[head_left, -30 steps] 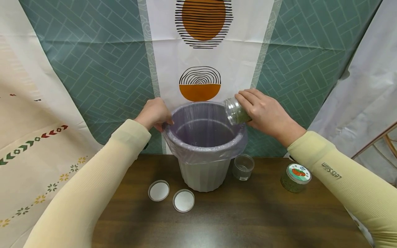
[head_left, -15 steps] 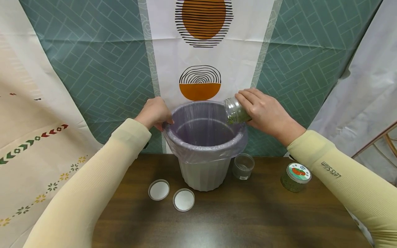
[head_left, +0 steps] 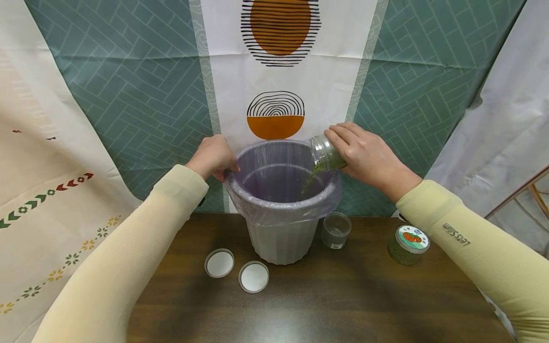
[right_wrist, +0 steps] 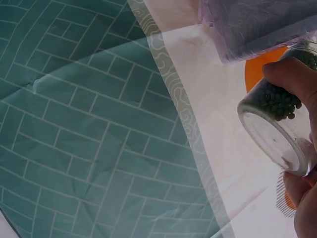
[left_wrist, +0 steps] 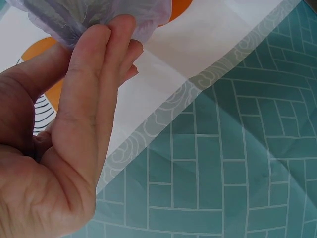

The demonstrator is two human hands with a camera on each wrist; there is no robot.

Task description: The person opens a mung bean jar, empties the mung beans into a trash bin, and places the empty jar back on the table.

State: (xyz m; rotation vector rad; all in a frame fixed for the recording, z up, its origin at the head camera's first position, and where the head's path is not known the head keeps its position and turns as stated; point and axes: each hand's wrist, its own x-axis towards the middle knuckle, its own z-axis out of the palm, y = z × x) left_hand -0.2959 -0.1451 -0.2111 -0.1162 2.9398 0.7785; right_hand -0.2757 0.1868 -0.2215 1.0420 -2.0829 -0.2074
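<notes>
My right hand [head_left: 364, 155] grips a clear jar [head_left: 322, 151], tilted with its open mouth over the right side of the bin. Small green beans [head_left: 311, 177] spill from the mouth in a thin stream into the bin; more of them lie inside the jar in the right wrist view, its base turned towards the camera. The bin [head_left: 280, 238] is pale and ribbed, lined with a translucent purple bag [head_left: 296, 214] folded over the rim. At the left rim my left hand [head_left: 216, 156] pinches the bag between thumb and fingers, as the left wrist view shows.
Two round lids [head_left: 220, 263] with white insides lie on the dark wooden table [head_left: 326, 305], left of and before the bin. A clear uncovered jar [head_left: 336, 231] stands right of it. Farther right, by my sleeve, is a lidded jar [head_left: 409, 245] of green contents. A patterned cloth [head_left: 154, 95] hangs behind.
Green beans gathered at the mouth of the tilted jar and now fall from it into the bin. Both hands have kept nearly the same place.
</notes>
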